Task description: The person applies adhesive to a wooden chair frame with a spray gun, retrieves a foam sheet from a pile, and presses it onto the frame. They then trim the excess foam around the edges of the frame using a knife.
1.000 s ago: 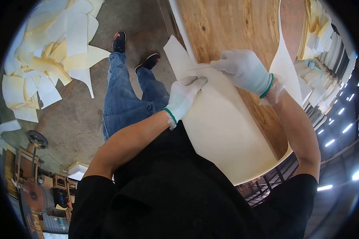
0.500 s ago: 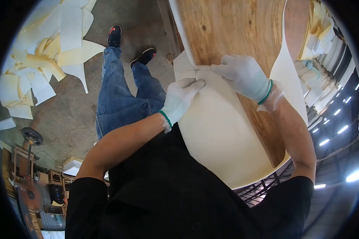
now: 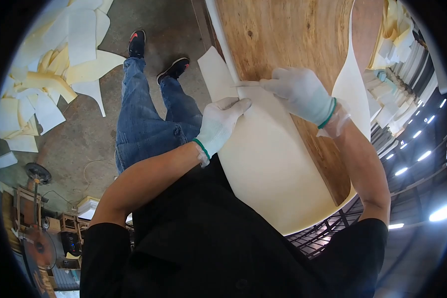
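Observation:
My right hand (image 3: pixel 303 92), in a white glove with a green cuff, is closed around a thin knife (image 3: pixel 251 84). Its narrow blade points left and crosses the edge of a cream foam sheet (image 3: pixel 273 164). Just below the blade, my gloved left hand (image 3: pixel 223 119) pinches the sheet's edge between thumb and fingers. Beyond the blade, a pale foam flap (image 3: pixel 216 74) sticks out past the table edge. Part of the sheet lies over a wood-grain board (image 3: pixel 288 39). The knife's handle is hidden in my right glove.
Foam offcuts (image 3: pixel 59 59) are heaped on the floor (image 3: pixel 114 119) at the upper left. A stand fan (image 3: pixel 38 246) is at the lower left. More stacked foam pieces (image 3: pixel 395 94) lie at the right. My legs (image 3: pixel 144 109) are beside the table.
The foam flap beyond the blade has swung outward to the upper left, and a gap now shows beside the blade. Both hands keep nearly the same places; the whole view shifts slightly left.

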Demonstrator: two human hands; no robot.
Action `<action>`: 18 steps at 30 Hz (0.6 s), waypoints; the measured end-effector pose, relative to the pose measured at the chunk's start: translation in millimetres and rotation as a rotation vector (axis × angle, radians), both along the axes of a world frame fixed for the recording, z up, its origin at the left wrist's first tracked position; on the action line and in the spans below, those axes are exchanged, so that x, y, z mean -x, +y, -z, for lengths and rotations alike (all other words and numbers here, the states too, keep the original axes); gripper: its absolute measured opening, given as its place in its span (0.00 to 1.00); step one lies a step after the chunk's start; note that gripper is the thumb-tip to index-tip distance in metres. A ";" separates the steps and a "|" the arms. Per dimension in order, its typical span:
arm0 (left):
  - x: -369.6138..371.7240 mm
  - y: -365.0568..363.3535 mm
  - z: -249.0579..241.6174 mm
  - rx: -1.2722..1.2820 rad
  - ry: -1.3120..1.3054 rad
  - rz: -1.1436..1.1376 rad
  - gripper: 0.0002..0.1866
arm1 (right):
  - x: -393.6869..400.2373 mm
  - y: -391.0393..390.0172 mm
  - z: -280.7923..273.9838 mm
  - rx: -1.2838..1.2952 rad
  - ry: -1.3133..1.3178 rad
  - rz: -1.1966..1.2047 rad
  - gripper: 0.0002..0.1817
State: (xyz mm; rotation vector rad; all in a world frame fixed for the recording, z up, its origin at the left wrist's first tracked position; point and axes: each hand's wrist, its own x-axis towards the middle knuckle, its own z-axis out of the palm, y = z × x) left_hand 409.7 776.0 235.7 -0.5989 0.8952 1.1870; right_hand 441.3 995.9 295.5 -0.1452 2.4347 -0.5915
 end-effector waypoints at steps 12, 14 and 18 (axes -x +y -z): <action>-3.1 -1.5 7.3 -0.018 -0.091 -0.026 0.20 | -2.4 -2.7 -6.7 -0.036 -0.063 0.044 0.12; -4.3 -2.6 6.6 -0.016 -0.091 -0.026 0.18 | 2.2 -6.3 -2.5 -0.062 -0.137 0.029 0.10; -4.4 -1.1 7.8 -0.013 -0.081 -0.032 0.17 | 0.1 1.5 -10.7 -0.092 -0.246 0.035 0.07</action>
